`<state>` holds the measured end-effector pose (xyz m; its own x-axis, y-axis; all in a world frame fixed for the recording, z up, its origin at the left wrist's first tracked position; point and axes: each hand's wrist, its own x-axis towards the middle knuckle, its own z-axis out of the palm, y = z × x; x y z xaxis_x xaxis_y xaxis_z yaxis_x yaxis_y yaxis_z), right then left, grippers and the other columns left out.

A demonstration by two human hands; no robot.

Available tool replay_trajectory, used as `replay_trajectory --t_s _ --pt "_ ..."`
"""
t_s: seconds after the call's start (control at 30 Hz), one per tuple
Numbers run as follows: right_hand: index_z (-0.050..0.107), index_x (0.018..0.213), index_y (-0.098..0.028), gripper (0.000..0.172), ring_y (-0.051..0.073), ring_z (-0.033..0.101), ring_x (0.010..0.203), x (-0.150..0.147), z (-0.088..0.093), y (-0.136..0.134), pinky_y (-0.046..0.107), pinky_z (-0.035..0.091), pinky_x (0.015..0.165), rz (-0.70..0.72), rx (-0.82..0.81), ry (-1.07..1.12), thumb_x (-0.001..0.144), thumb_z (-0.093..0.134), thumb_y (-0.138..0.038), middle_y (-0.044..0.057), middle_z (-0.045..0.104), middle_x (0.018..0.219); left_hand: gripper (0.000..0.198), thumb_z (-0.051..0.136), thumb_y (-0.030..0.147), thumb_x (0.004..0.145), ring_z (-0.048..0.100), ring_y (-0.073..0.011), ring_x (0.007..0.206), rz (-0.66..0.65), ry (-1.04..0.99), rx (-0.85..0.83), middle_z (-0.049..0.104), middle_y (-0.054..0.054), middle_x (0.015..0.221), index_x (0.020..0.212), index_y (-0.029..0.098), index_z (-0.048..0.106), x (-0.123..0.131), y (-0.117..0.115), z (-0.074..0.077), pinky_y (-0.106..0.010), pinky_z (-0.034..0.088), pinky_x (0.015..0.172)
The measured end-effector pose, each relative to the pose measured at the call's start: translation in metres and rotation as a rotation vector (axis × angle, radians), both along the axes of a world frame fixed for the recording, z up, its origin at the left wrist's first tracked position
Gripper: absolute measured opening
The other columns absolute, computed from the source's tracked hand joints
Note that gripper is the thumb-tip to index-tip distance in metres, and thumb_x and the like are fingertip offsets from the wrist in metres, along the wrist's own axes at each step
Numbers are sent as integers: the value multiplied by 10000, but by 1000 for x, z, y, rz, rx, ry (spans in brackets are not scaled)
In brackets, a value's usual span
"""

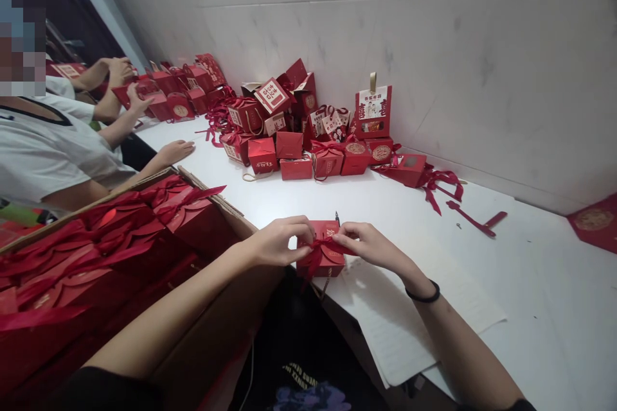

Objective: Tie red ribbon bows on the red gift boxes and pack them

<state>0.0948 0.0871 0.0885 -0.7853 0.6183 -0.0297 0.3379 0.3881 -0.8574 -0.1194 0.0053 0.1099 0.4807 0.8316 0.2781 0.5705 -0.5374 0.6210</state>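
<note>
A small red gift box sits at the near edge of the white table. A red ribbon crosses its top. My left hand pinches the ribbon at the box's left side, fingers closed. My right hand, with a black band on the wrist, pinches the ribbon on the right side, fingers closed. A dark pen tip sticks up just behind the box.
A cardboard carton full of flat red boxes stands at my left. A pile of finished red boxes lies along the wall. Loose red ribbons lie to the right. White paper sheets lie under my right forearm. Other people's hands work at left.
</note>
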Motion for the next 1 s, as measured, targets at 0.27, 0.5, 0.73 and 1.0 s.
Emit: replay_trajectory --t_s 0.27,0.5,0.73,1.0 --pt "529 657 -161 411 123 429 585 0 -1 1 238 338 541 -1 -3 6 833 471 -527 -7 486 617 58 502 109 684 542 -115 693 -29 -108 -165 584 -37 806 709 159 518 8 4 6 -250 454 655" --pt "420 585 -170 421 104 369 528 0 2 -2 232 270 502 -10 -8 -44 842 444 -502 -34 407 548 46 488 171 675 458 -116 536 305 206 -193 510 16 599 656 182 448 9 3 3 -232 347 513" --pt "412 598 -175 420 109 366 539 2 3 0 234 264 506 -6 2 -84 840 414 -517 -30 396 568 131 510 255 697 529 -221 753 259 490 -144 563 -78 820 785 161 536 8 -2 26 -331 427 680" --pt "391 583 -188 495 127 417 503 17 -6 4 234 325 480 128 2 -301 774 381 -644 -3 436 545 862 585 633 606 438 -375 1082 141 668 156 396 -191 1279 1288 164 345 46 -8 1 -477 381 859"
